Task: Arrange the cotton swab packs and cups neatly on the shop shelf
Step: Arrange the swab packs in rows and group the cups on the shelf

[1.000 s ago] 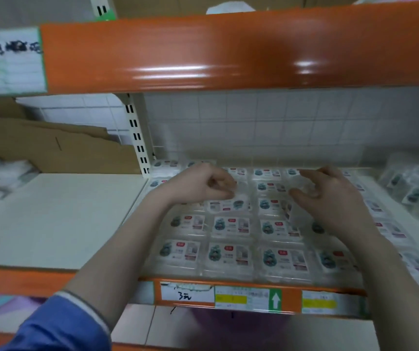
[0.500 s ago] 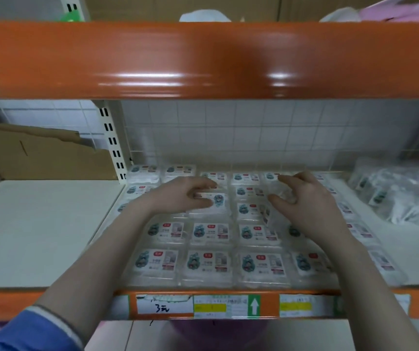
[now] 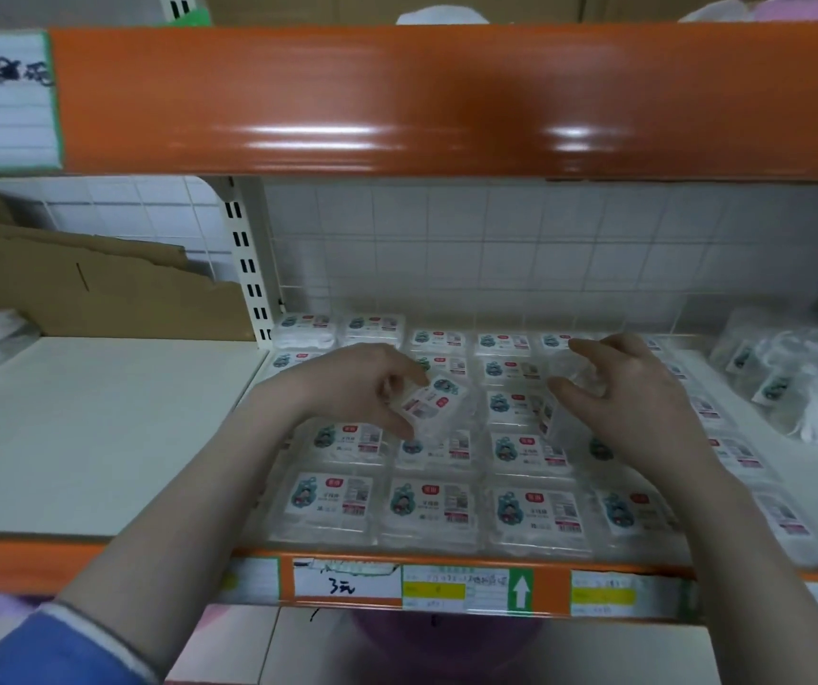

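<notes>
While both forearms reach in from the bottom of the frame, the left hand (image 3: 365, 388) pinches one cotton swab pack (image 3: 434, 402) between thumb and curled fingers, holding it tilted just above the rows of packs (image 3: 427, 506) laid flat at centre. The right hand (image 3: 637, 393), right of centre, curls thumb and fingers round a clear pack (image 3: 567, 388). A loose heap of bags (image 3: 802, 383) lies at the right edge on the shelf (image 3: 100, 427).
</notes>
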The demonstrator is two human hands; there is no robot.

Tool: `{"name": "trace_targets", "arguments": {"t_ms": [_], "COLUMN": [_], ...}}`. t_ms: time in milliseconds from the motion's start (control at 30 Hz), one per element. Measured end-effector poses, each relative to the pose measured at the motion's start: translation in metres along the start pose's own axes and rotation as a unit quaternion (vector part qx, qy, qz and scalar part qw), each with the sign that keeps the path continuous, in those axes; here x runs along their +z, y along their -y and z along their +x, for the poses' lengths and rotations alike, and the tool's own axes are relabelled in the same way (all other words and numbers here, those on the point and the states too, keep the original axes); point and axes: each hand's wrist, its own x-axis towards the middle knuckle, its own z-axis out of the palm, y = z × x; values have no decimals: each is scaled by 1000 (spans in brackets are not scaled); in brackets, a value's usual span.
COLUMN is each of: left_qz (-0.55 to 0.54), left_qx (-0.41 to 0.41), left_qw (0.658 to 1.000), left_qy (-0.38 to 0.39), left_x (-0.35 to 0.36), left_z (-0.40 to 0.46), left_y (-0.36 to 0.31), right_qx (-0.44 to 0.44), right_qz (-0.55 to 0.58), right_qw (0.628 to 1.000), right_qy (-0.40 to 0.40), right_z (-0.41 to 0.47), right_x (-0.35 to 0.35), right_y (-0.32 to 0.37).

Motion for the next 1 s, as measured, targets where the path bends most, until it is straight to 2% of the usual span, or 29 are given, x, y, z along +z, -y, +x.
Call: {"name": "trace_targets", "arguments": {"t_ms": [133, 200, 300, 400, 567, 667, 767, 833, 1000], "left_qz": [-46, -56, -50, -11, 101, 146, 104, 63, 5], "left_qx": [58, 66, 68, 67, 25, 19, 66, 96, 68], "left_qw": [997, 995, 996, 998, 994, 987, 987, 990, 998], "left_qy": [23, 43, 29, -3, -14, -68, -104, -81, -18], "left_x": [6, 10, 13, 11, 8, 8, 10, 12, 8], "left_z": [10, 14, 18, 17, 8, 5, 8, 11, 24], "left_y": [-1, -1, -2, -3, -2, -3, -3, -4, -5], "right_qx": [3, 6, 9, 8, 5, 3, 2, 3, 6], "right_qz": [5, 8, 11, 8, 10, 8, 6, 5, 7], "right_qw": [1000, 1000, 1000, 1000, 1000, 1000, 1000, 1000, 1000], "right_qy": [-4, -7, -8, -9, -6, -7, -8, -5, 0], "right_z": [0, 0, -1, -2, -4, -4, -4, -4, -3], "right_x": [1, 1, 2, 1, 1, 2, 2, 1, 0], "right_y": [0, -1, -1, -1, -1, 0, -1, -1, 0]}}
